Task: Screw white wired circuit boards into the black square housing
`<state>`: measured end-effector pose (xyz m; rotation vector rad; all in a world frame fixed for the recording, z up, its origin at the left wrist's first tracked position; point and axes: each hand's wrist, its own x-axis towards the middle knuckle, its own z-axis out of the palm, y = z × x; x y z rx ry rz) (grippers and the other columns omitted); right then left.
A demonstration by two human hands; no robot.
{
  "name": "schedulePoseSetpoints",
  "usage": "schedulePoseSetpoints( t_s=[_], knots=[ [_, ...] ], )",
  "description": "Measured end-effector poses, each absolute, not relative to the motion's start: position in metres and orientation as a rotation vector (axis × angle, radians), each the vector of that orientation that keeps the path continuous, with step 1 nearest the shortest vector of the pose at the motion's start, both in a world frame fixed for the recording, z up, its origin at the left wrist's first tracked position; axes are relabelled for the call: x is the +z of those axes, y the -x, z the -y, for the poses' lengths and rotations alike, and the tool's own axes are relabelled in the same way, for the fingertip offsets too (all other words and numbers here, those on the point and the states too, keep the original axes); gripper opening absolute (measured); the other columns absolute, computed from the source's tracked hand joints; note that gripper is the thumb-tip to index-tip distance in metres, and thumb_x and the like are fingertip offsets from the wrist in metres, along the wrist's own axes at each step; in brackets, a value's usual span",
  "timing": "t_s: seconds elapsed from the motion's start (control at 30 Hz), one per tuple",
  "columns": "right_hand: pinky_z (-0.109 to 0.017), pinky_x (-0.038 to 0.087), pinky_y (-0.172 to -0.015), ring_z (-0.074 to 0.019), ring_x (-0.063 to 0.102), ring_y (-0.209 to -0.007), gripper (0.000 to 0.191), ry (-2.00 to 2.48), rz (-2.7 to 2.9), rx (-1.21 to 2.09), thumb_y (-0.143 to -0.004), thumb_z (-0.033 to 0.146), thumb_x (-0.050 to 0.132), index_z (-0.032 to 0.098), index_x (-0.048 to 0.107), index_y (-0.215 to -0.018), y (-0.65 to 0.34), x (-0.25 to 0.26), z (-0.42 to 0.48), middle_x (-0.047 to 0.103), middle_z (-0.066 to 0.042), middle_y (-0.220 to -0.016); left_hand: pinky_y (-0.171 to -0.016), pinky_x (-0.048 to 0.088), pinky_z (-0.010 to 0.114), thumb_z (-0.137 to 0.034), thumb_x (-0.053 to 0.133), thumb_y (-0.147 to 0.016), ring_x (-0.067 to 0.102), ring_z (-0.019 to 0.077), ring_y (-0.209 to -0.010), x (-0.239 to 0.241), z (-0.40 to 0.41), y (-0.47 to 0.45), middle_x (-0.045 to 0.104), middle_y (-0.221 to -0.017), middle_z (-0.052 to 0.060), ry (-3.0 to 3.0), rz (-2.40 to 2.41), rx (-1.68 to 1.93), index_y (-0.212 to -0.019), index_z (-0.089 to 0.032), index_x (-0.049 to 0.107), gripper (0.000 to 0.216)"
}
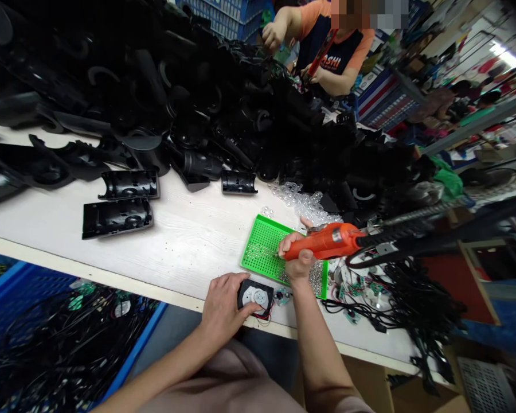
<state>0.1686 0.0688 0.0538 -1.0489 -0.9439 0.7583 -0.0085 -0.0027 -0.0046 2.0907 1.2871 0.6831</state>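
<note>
My right hand [300, 255] is wrapped round an orange electric screwdriver [331, 241], its tip over a green perforated tray [251, 261] that holds many small screws [316, 275]. At the front edge of the table, my left hand [226, 301] grips a black plastic housing [243, 297] with a round light-grey part [258, 296] set in it; the thumb lies across its near side. Thin red wires [264, 316] come out at the housing's near edge. Beside it, to the right, sits a small circuit board [282, 295] with wires.
Black plastic shells [124, 215] lie at left, before a large heap of black parts [223, 115]. Clear plastic pieces [298, 201] lie behind the tray. Black cables [404, 304] pile up at right. A blue crate [140, 338] of cables stands lower left. Across the table, a co-worker [327, 51] holds a red tool.
</note>
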Motion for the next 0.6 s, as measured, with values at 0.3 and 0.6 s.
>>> schedulePoseSetpoints(
  t_s=[0.3, 0.6],
  knots=[
    [-0.027, 0.037, -0.037, -0.0111, 0.036, -0.033, 0.069, 0.861, 0.877, 0.931, -0.067, 0.081, 0.052, 0.030, 0.055, -0.114, -0.115, 0.105, -0.007, 0.045, 0.009, -0.048, -0.084, 0.042, 0.039, -0.036, 0.076, -0.074, 0.059, 0.0268, -0.102, 0.001, 0.003, 0.006, 0.066, -0.107, 0.007, -2.083, -1.298, 0.673, -0.118, -0.020, 0.050, 0.053],
    [-0.028, 0.039, -0.039, -0.0107, 0.037, -0.035, 0.061, 0.946, 0.908, 0.923, -0.057, 0.083, 0.058, 0.023, 0.055, -0.063, -0.108, 0.069, 0.004, 0.044, 0.006, -0.048, -0.083, 0.041, 0.039, -0.034, 0.072, -0.078, 0.059, 0.0263, -0.100, 0.002, 0.004, 0.006, 0.067, -0.105, 0.007, -2.094, -1.292, 0.684, -0.117, -0.020, 0.051, 0.047]
  ],
)
